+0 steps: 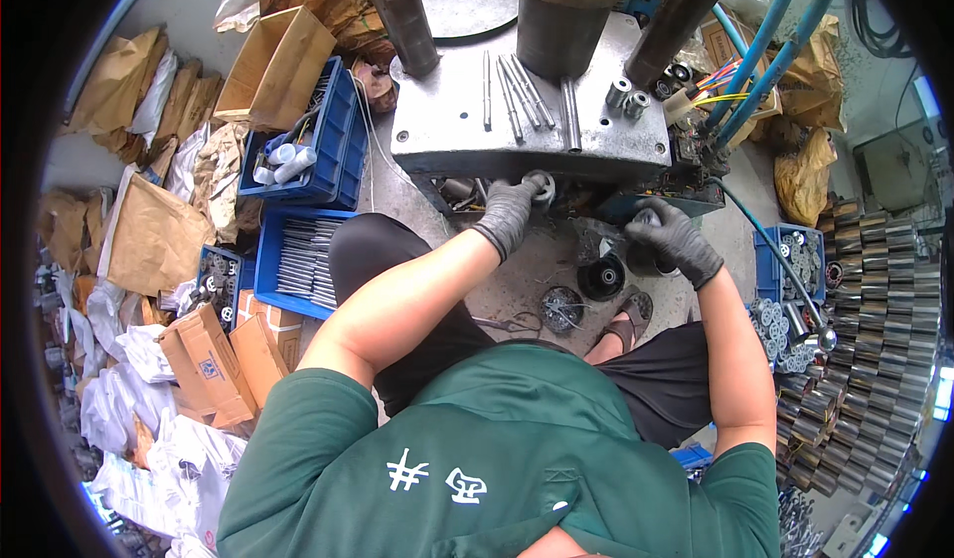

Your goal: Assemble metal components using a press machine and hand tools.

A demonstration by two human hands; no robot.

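I see matt dark knit gloves on my left hand (pixel 507 215) and right hand (pixel 676 242), the left one gripping a shiny metal ring (pixel 542 186). The press table (pixel 447 121) is dull, scuffed grey steel with smooth bright rods (pixel 517 89) lying on it. The crates (pixel 333 146) are glossy blue plastic, and the boxes (pixel 273 66) are rough brown cardboard.

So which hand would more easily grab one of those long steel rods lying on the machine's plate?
Probably the left hand: it sits at the plate's front edge, just below the rods. The right hand is lower and off to the side.
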